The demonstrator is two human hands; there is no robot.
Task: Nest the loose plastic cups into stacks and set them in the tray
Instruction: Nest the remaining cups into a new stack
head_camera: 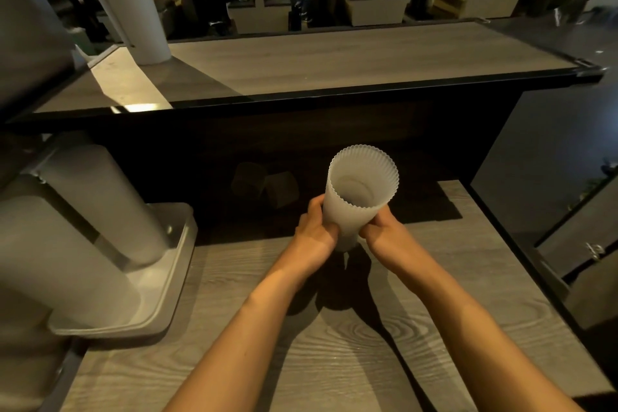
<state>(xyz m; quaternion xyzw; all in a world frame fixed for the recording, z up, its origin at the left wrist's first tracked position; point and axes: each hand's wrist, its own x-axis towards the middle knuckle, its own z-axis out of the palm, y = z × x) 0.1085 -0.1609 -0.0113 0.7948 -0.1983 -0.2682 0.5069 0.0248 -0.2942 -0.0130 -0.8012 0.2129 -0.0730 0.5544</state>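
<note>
A stack of white ribbed plastic cups [357, 201] stands upright in the middle of the wooden table, its open mouth facing me. My left hand [316, 231] grips its lower left side and my right hand [381, 227] grips its lower right side. The stack's base is hidden between my fingers. At the left edge a grey tray [167, 284] holds tall stacks of white cups [110, 211], which rise out of view past the left edge.
The wood-grain table [334, 344] stretches in front of me. A raised counter [334, 60] with a dark front panel stands behind it. A white column [147, 3] rises at the back left. Seated people and booths lie beyond.
</note>
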